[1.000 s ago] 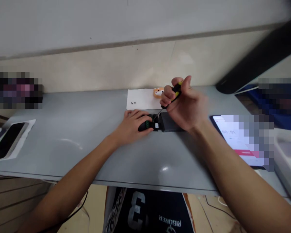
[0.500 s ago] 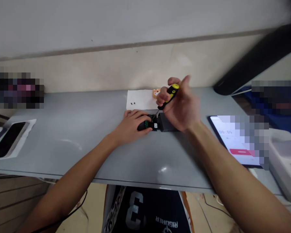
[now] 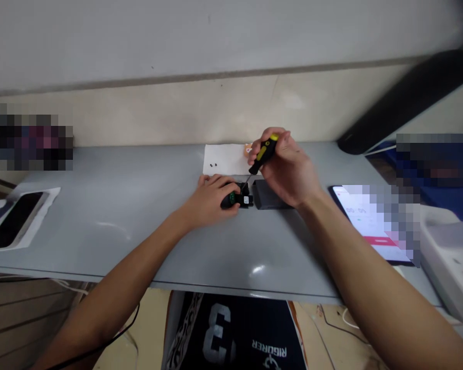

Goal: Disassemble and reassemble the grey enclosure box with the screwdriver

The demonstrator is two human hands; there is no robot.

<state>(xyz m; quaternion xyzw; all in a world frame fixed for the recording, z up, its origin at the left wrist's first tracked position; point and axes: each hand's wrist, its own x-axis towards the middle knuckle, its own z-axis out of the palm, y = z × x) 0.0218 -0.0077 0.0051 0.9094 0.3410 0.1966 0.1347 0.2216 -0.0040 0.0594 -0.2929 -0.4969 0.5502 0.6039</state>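
Note:
My left hand (image 3: pixel 208 198) lies over a small black device (image 3: pixel 236 199) on the grey table (image 3: pixel 139 216), its fingers curled round the device's left end. A green part shows inside the device. My right hand (image 3: pixel 291 167) grips a black and yellow screwdriver (image 3: pixel 263 152), tilted, with its thin tip pointing down at the device. A dark grey flat box (image 3: pixel 270 195) sits right of the device, partly under my right hand.
A white paper sheet (image 3: pixel 226 158) with two tiny black screws (image 3: pixel 213 165) lies behind the device, beside a small orange figure (image 3: pixel 248 149). A phone (image 3: pixel 11 226) rests far left, a lit tablet (image 3: pixel 374 223) on the right, a white box (image 3: pixel 451 262) far right.
My right hand has shifted its grip on the screwdriver, and the handle has moved slightly left and lower. My left hand has stayed on the device.

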